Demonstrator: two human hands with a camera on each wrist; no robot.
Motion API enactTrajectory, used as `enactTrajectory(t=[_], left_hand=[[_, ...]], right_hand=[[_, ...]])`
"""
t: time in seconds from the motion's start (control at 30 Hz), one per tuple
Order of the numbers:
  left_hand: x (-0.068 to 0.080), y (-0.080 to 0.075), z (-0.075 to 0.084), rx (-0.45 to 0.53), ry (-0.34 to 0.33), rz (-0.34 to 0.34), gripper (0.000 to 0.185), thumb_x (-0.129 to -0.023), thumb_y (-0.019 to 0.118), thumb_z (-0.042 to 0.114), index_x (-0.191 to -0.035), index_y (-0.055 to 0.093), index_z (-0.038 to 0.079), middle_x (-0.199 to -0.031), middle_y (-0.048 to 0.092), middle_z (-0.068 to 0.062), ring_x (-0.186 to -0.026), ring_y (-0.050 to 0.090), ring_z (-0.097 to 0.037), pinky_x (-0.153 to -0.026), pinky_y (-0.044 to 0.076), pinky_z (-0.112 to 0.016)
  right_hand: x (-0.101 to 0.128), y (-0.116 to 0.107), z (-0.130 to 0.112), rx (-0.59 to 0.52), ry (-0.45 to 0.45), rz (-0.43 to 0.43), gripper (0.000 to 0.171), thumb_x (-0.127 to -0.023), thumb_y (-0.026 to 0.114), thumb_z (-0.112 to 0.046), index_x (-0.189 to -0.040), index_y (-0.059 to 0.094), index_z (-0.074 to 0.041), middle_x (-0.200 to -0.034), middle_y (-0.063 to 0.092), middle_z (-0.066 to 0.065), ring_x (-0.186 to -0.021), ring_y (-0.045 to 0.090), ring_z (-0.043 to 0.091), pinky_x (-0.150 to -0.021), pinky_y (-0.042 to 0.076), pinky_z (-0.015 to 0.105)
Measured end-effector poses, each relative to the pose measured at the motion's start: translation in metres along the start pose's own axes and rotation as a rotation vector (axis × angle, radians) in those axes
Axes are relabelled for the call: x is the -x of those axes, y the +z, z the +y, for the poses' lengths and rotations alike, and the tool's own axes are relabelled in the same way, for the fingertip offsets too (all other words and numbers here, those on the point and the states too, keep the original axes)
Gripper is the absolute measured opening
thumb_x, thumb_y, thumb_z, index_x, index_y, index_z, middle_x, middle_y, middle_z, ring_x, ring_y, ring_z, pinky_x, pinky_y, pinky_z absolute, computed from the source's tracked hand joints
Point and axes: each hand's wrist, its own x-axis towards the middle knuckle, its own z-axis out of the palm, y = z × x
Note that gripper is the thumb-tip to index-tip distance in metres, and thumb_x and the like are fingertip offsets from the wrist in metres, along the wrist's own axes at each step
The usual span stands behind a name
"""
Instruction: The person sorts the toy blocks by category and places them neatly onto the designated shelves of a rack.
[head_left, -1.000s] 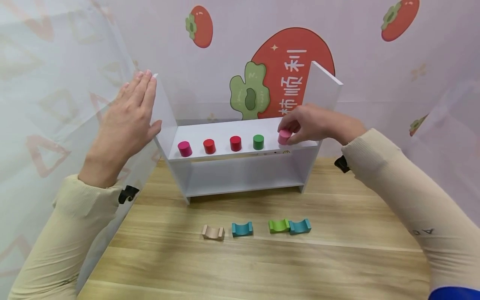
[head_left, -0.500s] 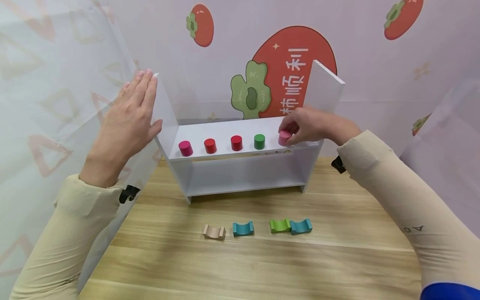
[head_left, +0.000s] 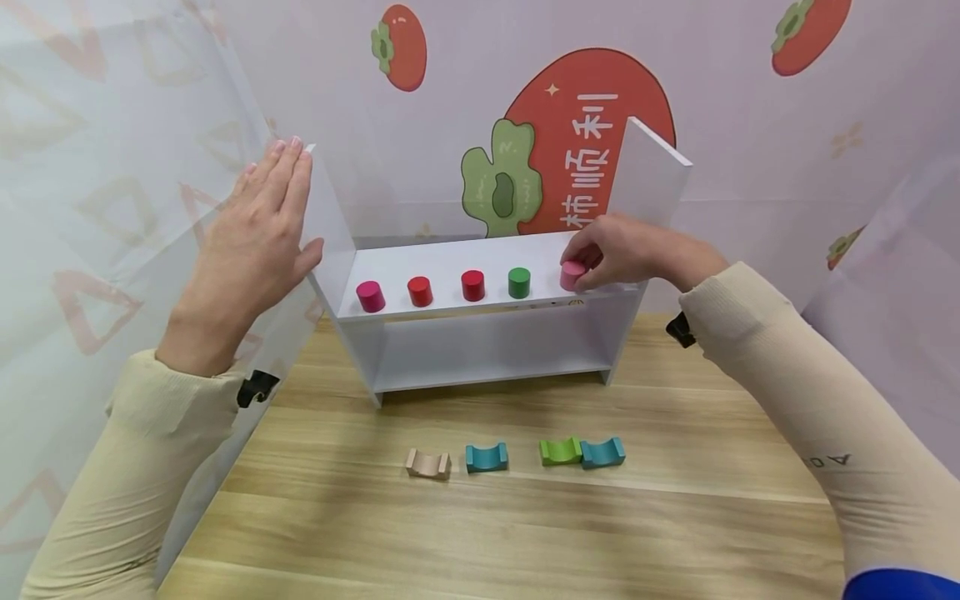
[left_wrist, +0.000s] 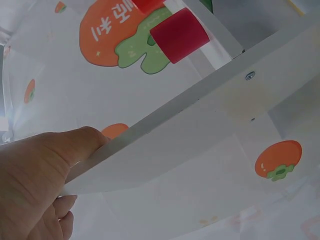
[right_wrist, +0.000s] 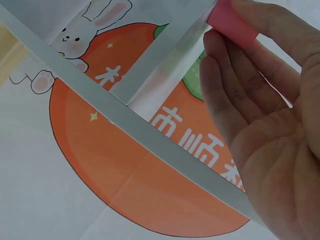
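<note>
A white two-tier shelf (head_left: pixel 480 306) with tall side panels stands on the table. My left hand (head_left: pixel 251 242) holds its left side panel (left_wrist: pixel 150 145) near the top, thumb on one face and fingers on the other. My right hand (head_left: pixel 626 246) pinches a pink cylinder block (head_left: pixel 572 276) at the right end of the upper board. To its left, in a row, stand a green cylinder (head_left: pixel 519 283), two red cylinders (head_left: pixel 472 286) and a magenta cylinder (head_left: pixel 371 297). In the right wrist view, thumb and fingers press the pink cylinder's sides.
In front of the shelf, several notched blocks lie on the wooden table (head_left: pixel 487 533): a beige one (head_left: pixel 428 465), a teal one (head_left: pixel 487 457), and a green one (head_left: pixel 560 452) touching another teal one (head_left: pixel 603 452). A patterned cloth (head_left: pixel 420 167) hangs behind.
My right hand and the pink cylinder have shifted very slightly to the right along the upper board. The left hand stays at the side panel.
</note>
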Motion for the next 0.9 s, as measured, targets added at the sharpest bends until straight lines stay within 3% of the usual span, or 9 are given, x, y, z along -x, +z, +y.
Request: enactTrajectory(t=[0.33, 0.57, 0.9], left_hand=[[-0.001, -0.001, 0.0, 0.008, -0.003, -0.006, 0.094, -0.09, 0.075, 0.005, -0.165, 0.02, -0.006, -0.173, 0.026, -0.025, -0.163, 0.023, -0.04, -0.132, 0.023, -0.057], [0.0, 0.0, 0.001, -0.004, 0.007, 0.001, 0.093, -0.089, 0.076, 0.005, -0.165, 0.022, -0.007, -0.172, 0.027, -0.026, -0.163, 0.025, -0.04, -0.131, 0.025, -0.058], [-0.001, 0.0, 0.001, 0.0, 0.002, 0.0, 0.093, -0.09, 0.075, 0.005, -0.165, 0.021, -0.007, -0.173, 0.027, -0.026, -0.163, 0.024, -0.04, -0.131, 0.024, -0.058]], right_hand=[[0.001, 0.0, -0.001, -0.013, -0.007, -0.015, 0.034, -0.089, 0.085, -0.019, -0.12, 0.077, -0.008, -0.106, 0.075, 0.008, -0.097, 0.067, 0.023, -0.094, 0.061, 0.042], [0.006, -0.006, -0.003, -0.024, -0.011, -0.021, 0.046, -0.089, 0.085, -0.02, -0.13, 0.073, -0.003, -0.117, 0.077, 0.012, -0.105, 0.073, 0.026, -0.099, 0.062, 0.046], [0.029, -0.024, -0.018, 0.059, -0.021, 0.034, 0.049, -0.089, 0.085, -0.015, -0.133, 0.07, -0.001, -0.125, 0.076, 0.016, -0.113, 0.074, 0.032, -0.104, 0.059, 0.051]])
